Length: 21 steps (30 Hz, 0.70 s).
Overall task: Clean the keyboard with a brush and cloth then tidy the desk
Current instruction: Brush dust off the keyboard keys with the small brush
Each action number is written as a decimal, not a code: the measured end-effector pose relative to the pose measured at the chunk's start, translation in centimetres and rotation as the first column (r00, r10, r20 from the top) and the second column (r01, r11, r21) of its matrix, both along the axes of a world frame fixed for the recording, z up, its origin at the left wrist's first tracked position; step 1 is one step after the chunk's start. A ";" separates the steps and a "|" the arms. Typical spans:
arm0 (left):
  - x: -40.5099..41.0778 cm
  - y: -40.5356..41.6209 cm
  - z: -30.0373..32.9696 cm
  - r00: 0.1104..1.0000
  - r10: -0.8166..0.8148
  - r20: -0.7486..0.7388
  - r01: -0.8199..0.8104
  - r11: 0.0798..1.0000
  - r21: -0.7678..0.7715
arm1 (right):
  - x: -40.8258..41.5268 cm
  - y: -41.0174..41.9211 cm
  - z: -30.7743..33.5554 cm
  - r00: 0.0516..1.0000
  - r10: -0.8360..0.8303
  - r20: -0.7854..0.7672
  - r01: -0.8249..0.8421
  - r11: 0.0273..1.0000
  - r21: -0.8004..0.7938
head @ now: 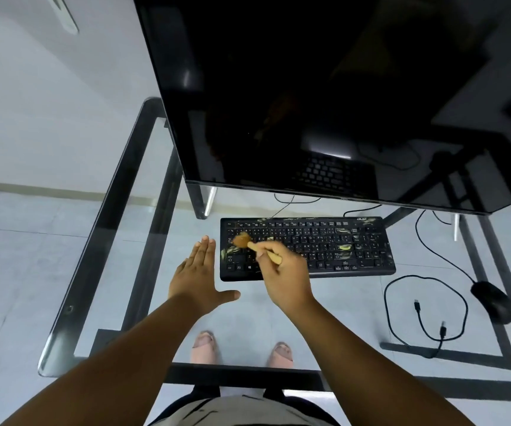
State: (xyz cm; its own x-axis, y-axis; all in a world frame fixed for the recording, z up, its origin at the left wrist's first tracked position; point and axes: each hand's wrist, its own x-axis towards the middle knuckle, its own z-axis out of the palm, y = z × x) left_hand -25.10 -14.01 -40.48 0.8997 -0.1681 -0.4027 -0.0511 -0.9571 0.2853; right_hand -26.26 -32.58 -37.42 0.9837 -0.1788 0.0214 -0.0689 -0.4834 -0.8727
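Observation:
A black keyboard [334,244] with pale dusty smears on some keys lies on the glass desk [143,229] below the monitor. My right hand [285,272] grips a small wooden brush [245,241], whose brown bristles rest on the keyboard's upper left keys. My left hand [197,275] lies flat with fingers together and thumb spread, pressed on the glass against the keyboard's left edge. No cloth is visible.
A large dark monitor [325,96] hangs over the back of the desk. A black mouse [492,301] and a looped black cable [426,315] lie at the right. My feet [205,347] show through the glass, near the desk's front frame.

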 end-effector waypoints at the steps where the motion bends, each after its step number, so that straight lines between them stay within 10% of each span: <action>1: 0.0 0.0 0.0 1.000 0.006 0.003 -0.006 1.000 -0.004 | -0.1 -0.5 -0.2 0.998 -0.064 0.022 0.065 0.997 -0.040; 11: -0.8 -0.7 -0.2 0.997 0.069 0.044 -0.066 0.996 -0.067 | -1.1 -3.0 -0.3 0.969 -0.246 0.035 0.245 0.969 0.037; 21: -1.4 -0.3 -0.6 0.996 0.073 0.053 -0.071 0.997 -0.025 | -2.0 -1.9 0.1 0.999 -0.054 0.007 0.053 0.992 0.112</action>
State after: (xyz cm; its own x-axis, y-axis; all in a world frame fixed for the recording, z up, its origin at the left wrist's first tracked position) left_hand -26.52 -14.36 -41.09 0.9300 -0.1107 -0.3504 0.0019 -0.9521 0.3058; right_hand -28.30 -34.46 -37.31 0.9725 -0.2328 0.0086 -0.0825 -0.3786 -0.9219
